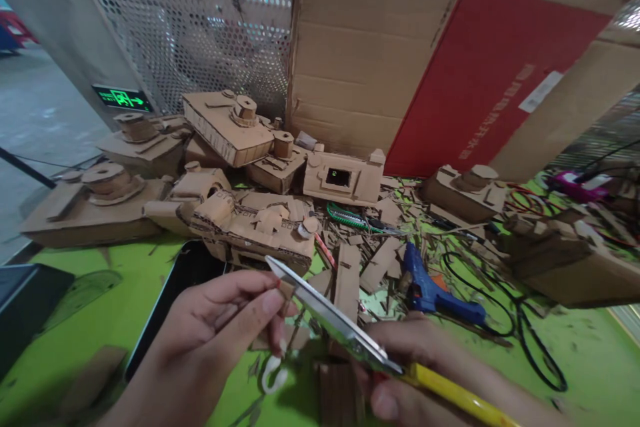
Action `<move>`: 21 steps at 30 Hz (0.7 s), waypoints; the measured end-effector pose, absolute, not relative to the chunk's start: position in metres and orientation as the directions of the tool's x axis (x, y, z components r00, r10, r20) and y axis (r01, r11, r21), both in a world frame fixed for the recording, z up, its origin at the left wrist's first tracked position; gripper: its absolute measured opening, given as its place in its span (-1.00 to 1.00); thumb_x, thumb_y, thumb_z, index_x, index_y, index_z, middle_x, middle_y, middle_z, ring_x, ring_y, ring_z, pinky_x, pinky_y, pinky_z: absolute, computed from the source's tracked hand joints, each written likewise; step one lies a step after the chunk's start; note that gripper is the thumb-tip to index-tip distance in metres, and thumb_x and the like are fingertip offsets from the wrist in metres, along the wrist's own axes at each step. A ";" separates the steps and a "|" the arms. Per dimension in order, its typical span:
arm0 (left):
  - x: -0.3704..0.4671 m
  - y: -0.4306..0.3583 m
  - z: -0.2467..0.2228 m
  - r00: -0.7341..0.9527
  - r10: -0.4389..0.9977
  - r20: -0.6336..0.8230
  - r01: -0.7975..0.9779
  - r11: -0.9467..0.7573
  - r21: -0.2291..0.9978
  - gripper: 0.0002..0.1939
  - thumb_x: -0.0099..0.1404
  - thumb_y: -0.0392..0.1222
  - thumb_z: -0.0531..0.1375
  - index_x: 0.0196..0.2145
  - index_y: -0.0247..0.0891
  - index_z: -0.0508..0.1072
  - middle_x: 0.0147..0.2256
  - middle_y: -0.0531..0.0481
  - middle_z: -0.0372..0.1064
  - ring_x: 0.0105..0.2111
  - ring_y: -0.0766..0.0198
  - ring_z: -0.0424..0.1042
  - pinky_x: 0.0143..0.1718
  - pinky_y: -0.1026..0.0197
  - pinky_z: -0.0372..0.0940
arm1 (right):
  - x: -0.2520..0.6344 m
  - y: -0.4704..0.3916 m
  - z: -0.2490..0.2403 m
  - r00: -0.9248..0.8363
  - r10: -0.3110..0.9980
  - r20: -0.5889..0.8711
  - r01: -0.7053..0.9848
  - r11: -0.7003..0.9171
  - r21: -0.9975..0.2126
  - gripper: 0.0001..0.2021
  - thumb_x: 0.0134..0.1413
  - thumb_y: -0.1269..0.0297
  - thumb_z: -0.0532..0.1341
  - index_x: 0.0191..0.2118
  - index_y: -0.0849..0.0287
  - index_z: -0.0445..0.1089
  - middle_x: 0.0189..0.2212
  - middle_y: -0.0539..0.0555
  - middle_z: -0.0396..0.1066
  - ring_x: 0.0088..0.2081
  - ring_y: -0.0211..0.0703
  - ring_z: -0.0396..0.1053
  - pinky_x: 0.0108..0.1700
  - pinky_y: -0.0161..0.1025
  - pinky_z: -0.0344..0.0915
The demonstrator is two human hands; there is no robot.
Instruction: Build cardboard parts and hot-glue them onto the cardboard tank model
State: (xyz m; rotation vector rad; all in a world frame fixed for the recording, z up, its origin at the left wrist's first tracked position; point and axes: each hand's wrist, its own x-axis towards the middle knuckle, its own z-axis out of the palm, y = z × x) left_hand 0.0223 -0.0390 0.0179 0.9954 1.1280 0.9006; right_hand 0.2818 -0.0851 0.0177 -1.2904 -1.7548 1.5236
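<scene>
My left hand (215,330) pinches a small piece of cardboard (287,289) between thumb and fingertips. In my right hand (415,353) is a utility knife (460,395) with a yellow handle. Its long metal blade points up and left, with the tip beside the cardboard piece and the left fingertips. Whether the edge touches the piece, I cannot tell. A white curled thing (273,375) shows just below the left fingers. Behind the hands lies a cardboard model camera (255,233), and cardboard strips (347,280) lie just past the blade.
More cardboard camera models (344,177) are piled along the back against a large cardboard sheet (360,47). A blue glue gun (440,293) with a black cable lies right of centre. A green cutter (350,217) rests among scraps. A dark phone-like slab (173,300) lies left on the green table (505,373).
</scene>
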 end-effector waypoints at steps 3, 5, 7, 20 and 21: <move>0.022 -0.038 0.015 0.147 0.940 -0.307 -0.077 0.320 0.944 -0.83 0.18 -0.06 0.54 -0.31 -0.16 0.74 -0.50 -0.01 0.65 -0.50 0.25 0.57 -0.43 0.38 0.48 | 0.285 -0.080 0.010 -0.406 0.907 -0.111 0.455 0.095 -0.886 -0.65 0.41 -0.10 0.21 -0.25 0.07 0.46 -0.44 0.00 0.45 -0.45 -0.18 0.34 -0.41 -0.27 0.30; 0.022 -0.037 0.013 0.121 0.952 -0.282 -0.023 0.287 0.958 -0.82 0.19 -0.07 0.53 -0.29 -0.16 0.74 -0.51 -0.01 0.65 -0.48 0.22 0.59 -0.42 0.37 0.50 | 0.290 -0.077 0.007 -0.285 0.957 -0.051 0.616 0.141 -0.775 -0.69 0.40 -0.07 0.23 -0.21 0.06 0.46 -0.43 0.00 0.48 -0.45 -0.16 0.36 -0.41 -0.26 0.30; 0.023 -0.037 0.013 0.105 0.963 -0.247 0.055 0.243 0.969 -0.83 0.18 -0.07 0.52 -0.30 -0.15 0.73 -0.53 -0.02 0.64 -0.47 0.19 0.61 -0.42 0.36 0.51 | 0.296 -0.073 0.007 -0.151 0.988 -0.011 0.761 0.109 -0.639 -0.71 0.36 -0.07 0.27 -0.10 0.05 0.49 -0.36 0.04 0.56 -0.41 -0.09 0.46 -0.37 -0.21 0.36; 0.030 -0.045 0.008 0.302 0.953 -0.038 0.382 -0.084 0.920 -0.80 0.36 -0.09 0.31 -0.25 -0.01 0.80 -0.42 0.04 0.71 -0.42 0.17 0.66 -0.33 0.32 0.52 | 0.294 -0.081 -0.011 -0.115 0.990 0.083 0.925 0.138 -0.355 -0.72 0.38 0.29 0.17 0.12 0.09 0.48 -0.20 0.16 0.69 -0.37 0.05 0.65 -0.44 -0.15 0.47; 0.030 -0.044 0.007 0.335 0.942 -0.007 0.397 -0.135 0.908 -0.78 0.38 -0.12 0.29 -0.26 -0.01 0.80 -0.43 0.05 0.70 -0.43 0.19 0.65 -0.34 0.32 0.51 | 0.294 -0.082 -0.010 -0.160 0.977 0.140 0.931 0.197 -0.308 -0.73 0.40 0.32 0.15 0.09 0.12 0.50 -0.22 0.16 0.68 -0.39 0.05 0.65 -0.45 -0.14 0.48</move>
